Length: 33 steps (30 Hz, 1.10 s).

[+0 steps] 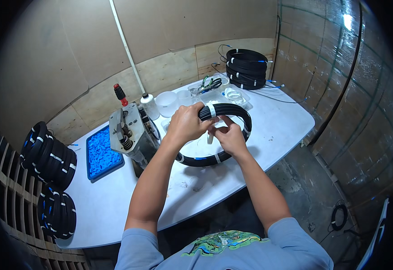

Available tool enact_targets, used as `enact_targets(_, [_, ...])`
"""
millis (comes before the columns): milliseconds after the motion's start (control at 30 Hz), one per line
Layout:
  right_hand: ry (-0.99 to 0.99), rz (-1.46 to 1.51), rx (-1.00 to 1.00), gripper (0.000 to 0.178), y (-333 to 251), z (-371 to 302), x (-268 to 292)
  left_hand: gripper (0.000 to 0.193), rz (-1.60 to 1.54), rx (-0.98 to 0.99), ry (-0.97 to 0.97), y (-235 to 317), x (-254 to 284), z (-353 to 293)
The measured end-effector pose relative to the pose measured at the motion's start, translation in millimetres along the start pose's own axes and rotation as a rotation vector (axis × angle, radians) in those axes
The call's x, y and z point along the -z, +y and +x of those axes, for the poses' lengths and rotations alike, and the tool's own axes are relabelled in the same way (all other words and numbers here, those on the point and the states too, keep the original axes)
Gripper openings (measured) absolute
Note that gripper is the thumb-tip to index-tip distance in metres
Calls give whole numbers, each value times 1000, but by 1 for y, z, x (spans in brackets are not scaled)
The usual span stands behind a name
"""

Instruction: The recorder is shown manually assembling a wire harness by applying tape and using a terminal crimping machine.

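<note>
A coil of black cable [246, 118] is raised at its far side above the white table, bound with white bands. My left hand [188, 123] is closed around its upper left part, beside one of the bands. Inside the ring, my right hand [229, 137] has its fingers bent and pinched close to my left fingertips. A short white strip [210, 137] hangs between the two hands, at the right fingers. How the strip meets the cable is hidden by the fingers. A blue connector piece [200, 158] shows on the coil's near side.
Left of my arms stand a metal press-like machine [131, 130] and a tray of small blue pieces [102, 153]. Stacked black coils lie at the left edge [50, 155] and far right [247, 69]. Behind are a white bottle [149, 105], a translucent tub [166, 102] and a red-handled screwdriver [120, 94].
</note>
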State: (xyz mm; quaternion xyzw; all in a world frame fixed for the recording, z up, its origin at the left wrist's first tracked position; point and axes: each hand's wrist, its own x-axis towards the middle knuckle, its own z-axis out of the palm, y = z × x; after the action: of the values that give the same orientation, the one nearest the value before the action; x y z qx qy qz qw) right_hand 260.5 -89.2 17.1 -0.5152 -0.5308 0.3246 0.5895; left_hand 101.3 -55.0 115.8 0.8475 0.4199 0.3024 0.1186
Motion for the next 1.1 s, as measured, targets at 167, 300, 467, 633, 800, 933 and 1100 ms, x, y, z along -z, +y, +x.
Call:
enact_targets(167, [248, -401, 361, 49, -4, -25, 40, 29, 46, -12, 15, -6, -3, -1])
enact_targets(300, [426, -704, 746, 54, -36, -11, 54, 26, 9, -44, 75, -8, -4, -1])
enact_targets(467, [70, -626, 489, 54, -38, 17, 74, 29, 10, -32, 25, 1, -3, 1])
enact_targets(633, [2, -546, 395, 54, -46, 13, 75, 33, 35, 10, 30, -2, -2, 2])
enact_targets(800, [-16, -535, 414, 54, -43, 17, 76, 36, 96, 26, 13, -6, -5, 4])
enact_targets(933, [-235, -409, 320, 44, -58, 27, 86, 33, 115, 30, 15, -7, -3, 2])
enact_targets(1100, [-646, -346, -72, 71, -79, 75, 91, 27, 159, -12, 19, 0, -7, 1])
